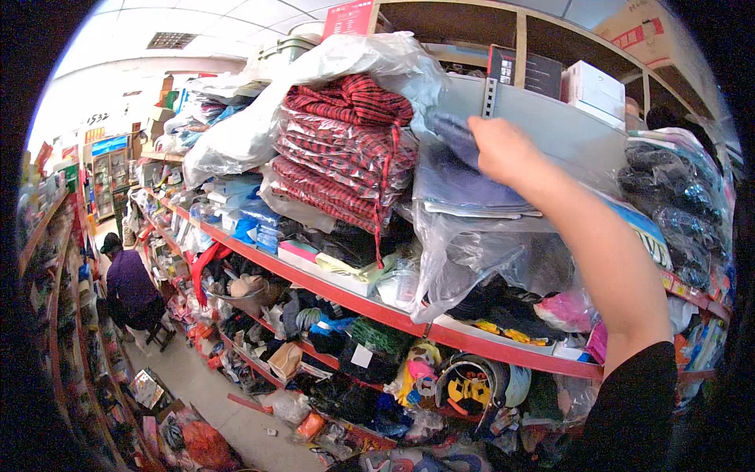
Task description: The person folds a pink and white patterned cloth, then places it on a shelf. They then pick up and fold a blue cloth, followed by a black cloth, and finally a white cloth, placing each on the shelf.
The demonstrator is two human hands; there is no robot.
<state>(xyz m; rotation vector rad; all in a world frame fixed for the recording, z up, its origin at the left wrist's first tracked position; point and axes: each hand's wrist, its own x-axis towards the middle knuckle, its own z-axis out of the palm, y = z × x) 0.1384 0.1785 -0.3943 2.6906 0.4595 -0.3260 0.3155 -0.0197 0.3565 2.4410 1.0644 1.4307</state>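
Note:
With its fingers closed, my right hand (506,152) grips the edge of a dark blue folded cloth (453,137), which looks blurred. Below it lies a flat stack of blue-grey folded fabric (466,187) with paler layers underneath. A clear plastic bag (466,253) drapes from under that stack over the shelf front. Directly to the left stands a pile of red and black striped garments (342,159) in clear wrapping, with a red cord hanging down. A large white plastic sheet (248,127) covers its top and left side. My left hand is out of view.
A red-edged shelf (330,295) runs along the aisle. Lower shelves hold a helmet (472,392) and mixed goods. Bagged black items (666,183) stand at right, a white box (593,94) above. A person (133,283) sits down the aisle (200,377); bagged goods lie on its floor.

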